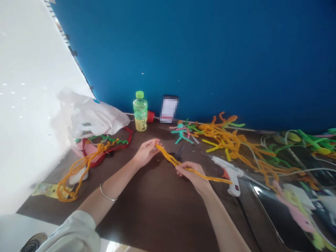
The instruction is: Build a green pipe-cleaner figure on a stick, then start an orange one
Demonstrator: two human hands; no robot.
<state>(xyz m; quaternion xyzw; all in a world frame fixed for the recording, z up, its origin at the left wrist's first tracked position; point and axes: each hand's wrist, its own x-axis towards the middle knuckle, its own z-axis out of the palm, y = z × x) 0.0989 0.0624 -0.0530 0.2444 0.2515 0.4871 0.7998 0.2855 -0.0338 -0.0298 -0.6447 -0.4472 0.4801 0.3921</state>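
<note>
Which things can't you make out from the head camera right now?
Head view:
- Pixelated white rectangular item: blurred, identity unreadable.
- Red object: partly hidden by the green-capped plastic bottle.
- Twisted orange pipe cleaner: grip hidden by left hand and right hand.
- Dark scissors: shadowed, partly blurred.
- Glossy printed sheet: cut off by right edge.

No wording here can be read. The clear plastic bottle with a green cap (140, 111) carries a green-and-yellow label whose dark characters are too blurred to make out. The upright white-and-black card (169, 109) is pixelated, and the white hot glue gun (230, 174) shows only a tiny, unreadable dark mark on its grip.
</note>
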